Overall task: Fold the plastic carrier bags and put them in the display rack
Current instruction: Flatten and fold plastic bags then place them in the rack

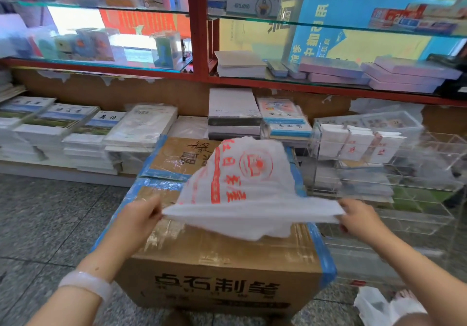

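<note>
A white plastic carrier bag with red print is stretched in the air above a taped cardboard box. My left hand pinches its left edge and my right hand pinches its right edge. The bag's far half billows upward, the near half hangs down toward the box top. A clear acrylic display rack stands to the right of the box, and its upper compartments hold folded white bags. More white bags lie crumpled at the bottom right near my knee.
Stacks of books and notebooks line a low ledge behind the box. Red-framed glass shelves with stationery rise above them. Speckled floor tiles spread to the left of the box.
</note>
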Tool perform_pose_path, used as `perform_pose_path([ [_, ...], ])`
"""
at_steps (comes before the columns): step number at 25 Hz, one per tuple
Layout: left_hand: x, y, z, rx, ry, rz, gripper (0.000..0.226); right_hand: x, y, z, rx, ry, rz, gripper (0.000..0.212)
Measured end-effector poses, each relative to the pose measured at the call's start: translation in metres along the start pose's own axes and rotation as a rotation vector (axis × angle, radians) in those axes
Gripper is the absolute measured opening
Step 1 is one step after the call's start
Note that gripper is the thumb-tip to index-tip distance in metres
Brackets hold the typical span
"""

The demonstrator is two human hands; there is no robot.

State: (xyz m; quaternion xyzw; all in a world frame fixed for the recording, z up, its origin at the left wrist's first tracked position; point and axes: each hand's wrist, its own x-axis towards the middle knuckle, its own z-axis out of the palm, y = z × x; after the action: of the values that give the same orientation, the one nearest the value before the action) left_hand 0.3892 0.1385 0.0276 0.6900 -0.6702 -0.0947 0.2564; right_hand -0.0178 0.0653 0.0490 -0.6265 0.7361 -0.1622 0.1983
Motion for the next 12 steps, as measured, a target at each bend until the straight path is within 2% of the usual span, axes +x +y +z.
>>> perform_pose_path([
  [1, -0.002, -0.006, 0.003, 0.065, -0.143, 0.055, 0.049, 0.001, 0.012, 0.006, -0.13, -0.09, 0.024, 0.019],
  [2, -0.003, -0.009, 0.008, 0.132, -0.265, 0.093, 0.045, 0.002, 0.018, 0.01, -0.139, -0.178, 0.071, 0.022],
  [4, -0.005, -0.01, 0.014, 0.218, -0.469, 0.144, 0.035, -0.003, 0.022, 0.011, 0.127, -0.389, 0.179, 0.028],
  [6, -0.01, -0.008, 0.011, 0.231, -0.629, 0.131, 0.021, -0.005, 0.025, 0.001, 0.443, -0.604, 0.252, 0.046],
  [8, -0.014, -0.006, -0.006, 0.17, -0.75, 0.013, 0.028, -0.008, 0.024, -0.019, 0.467, -0.801, 0.175, 0.071],
  [10, -0.011, -0.004, -0.026, 0.055, -0.725, -0.108, 0.024, -0.005, 0.02, -0.04, 0.383, -0.832, 0.062, 0.078],
  [12, 0.008, 0.002, -0.036, -0.064, -0.504, -0.205, 0.022, 0.006, 0.007, -0.05, 0.399, -0.643, 0.04, 0.063],
])
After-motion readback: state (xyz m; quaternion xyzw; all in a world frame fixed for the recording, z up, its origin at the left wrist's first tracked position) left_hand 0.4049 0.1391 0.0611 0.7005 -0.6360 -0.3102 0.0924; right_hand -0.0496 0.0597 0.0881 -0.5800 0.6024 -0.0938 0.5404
